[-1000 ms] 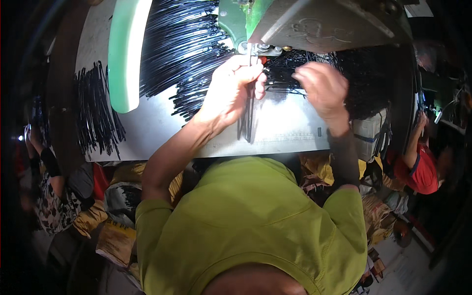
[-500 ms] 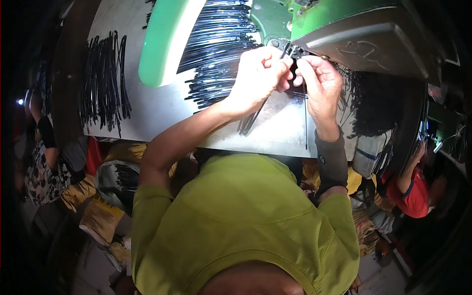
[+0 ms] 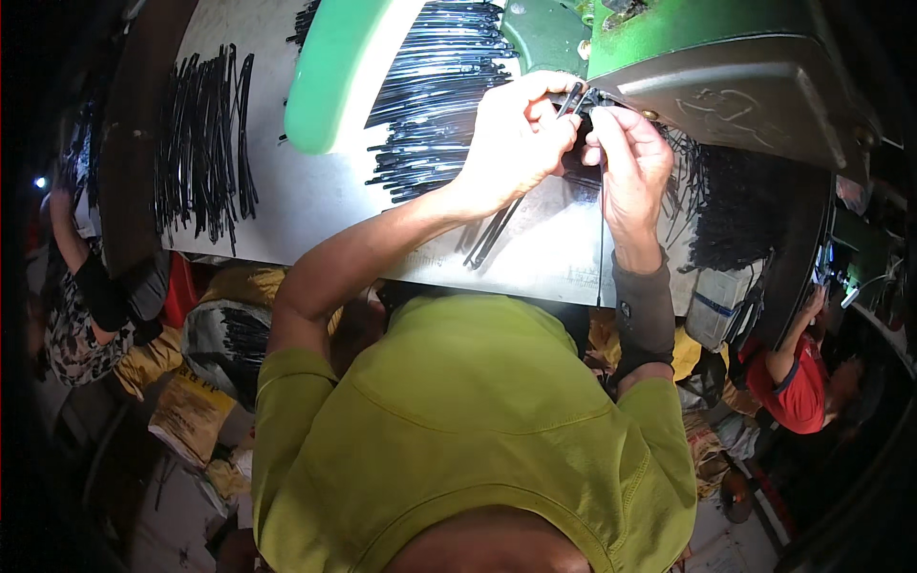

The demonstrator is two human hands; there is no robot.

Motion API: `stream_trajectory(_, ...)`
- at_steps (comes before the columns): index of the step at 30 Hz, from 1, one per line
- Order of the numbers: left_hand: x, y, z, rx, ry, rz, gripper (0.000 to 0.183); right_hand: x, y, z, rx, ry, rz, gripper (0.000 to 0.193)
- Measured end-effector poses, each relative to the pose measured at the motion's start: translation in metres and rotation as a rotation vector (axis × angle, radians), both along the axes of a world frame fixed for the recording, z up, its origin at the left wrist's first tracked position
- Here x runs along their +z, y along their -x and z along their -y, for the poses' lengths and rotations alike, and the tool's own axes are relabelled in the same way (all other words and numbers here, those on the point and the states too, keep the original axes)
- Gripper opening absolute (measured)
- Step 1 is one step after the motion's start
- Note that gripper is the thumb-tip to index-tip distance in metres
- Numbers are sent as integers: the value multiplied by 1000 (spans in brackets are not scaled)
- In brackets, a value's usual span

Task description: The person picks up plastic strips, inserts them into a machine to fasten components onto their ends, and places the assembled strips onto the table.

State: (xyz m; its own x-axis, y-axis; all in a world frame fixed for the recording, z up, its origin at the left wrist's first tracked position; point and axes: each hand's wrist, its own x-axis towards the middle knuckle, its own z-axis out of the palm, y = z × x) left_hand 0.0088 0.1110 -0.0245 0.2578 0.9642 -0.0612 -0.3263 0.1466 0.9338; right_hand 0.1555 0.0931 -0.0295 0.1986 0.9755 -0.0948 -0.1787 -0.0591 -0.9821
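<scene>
Both my hands meet at the working point of a green machine [image 3: 707,38], under its dark metal guard [image 3: 764,105]. My left hand [image 3: 516,143] is closed around a few long black strips [image 3: 494,236], whose lower ends slant down toward the table. Opposite it, my right hand [image 3: 630,172] pinches a thin black strand [image 3: 602,253] that hangs past the table's front edge. Fingers and shadow hide the strand's upper end and the small machine parts. Close by my left hand lie heaps of glossy black strips [image 3: 420,153].
A green lamp [image 3: 330,81] arches over the pale table [image 3: 411,263]. More black strips [image 3: 201,148] lie at left, and a dark heap [image 3: 740,210] at right. A white box [image 3: 716,307] stands near the right edge. Co-workers in red [image 3: 791,384] and patterned clothing [image 3: 86,334] flank me.
My hands have shifted slightly right and up in the picture. The whole scene has also moved a little as the view turned. Both hands keep their hold.
</scene>
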Motion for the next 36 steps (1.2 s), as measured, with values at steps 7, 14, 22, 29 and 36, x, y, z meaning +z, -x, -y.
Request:
stream_trajectory(7,4,2,-2,-14,25,-52,28,-2,3,-1,2,3,-40,9)
stream_trajectory(14,-7,-4,-7,18,-84,-45,26,0,3,-4,-17,22,-119,8)
stream_trajectory(22,-1,-4,-9,23,-108,-39,26,-4,0,-2,27,27,-110,12)
stream_trajectory(29,2,-2,-12,-7,-55,-60,24,-2,1,-7,71,74,-151,11)
stream_trajectory(36,3,8,-15,-164,1,-26,28,1,-4,-10,49,99,-68,13)
